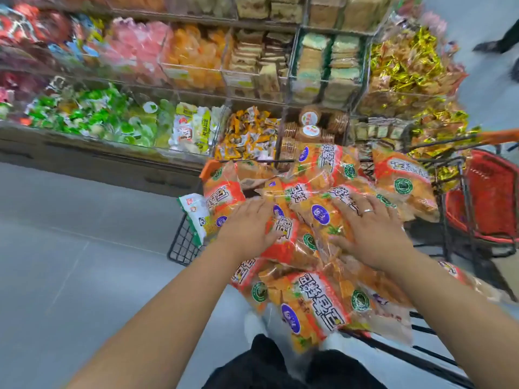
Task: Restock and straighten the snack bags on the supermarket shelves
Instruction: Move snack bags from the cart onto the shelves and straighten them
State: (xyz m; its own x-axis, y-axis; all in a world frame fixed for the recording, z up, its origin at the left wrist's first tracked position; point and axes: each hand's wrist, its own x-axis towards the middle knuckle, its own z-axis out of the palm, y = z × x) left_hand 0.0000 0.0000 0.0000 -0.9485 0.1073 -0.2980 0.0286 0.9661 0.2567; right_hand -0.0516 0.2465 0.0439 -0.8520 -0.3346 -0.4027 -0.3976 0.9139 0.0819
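Several orange snack bags with white lettering lie heaped in a black wire cart right in front of me. My left hand lies flat on the left side of the heap, fingers spread over one bag. My right hand, with a ring on one finger, presses flat on bags at the heap's middle right. Neither hand has its fingers curled round a bag. A white and green bag pokes out at the cart's left edge.
Shelves packed with clear bins of pink, orange, green and gold snacks rise behind the cart. A red cart stands to the right. Grey floor spreads to the left. A person's foot shows at the top right.
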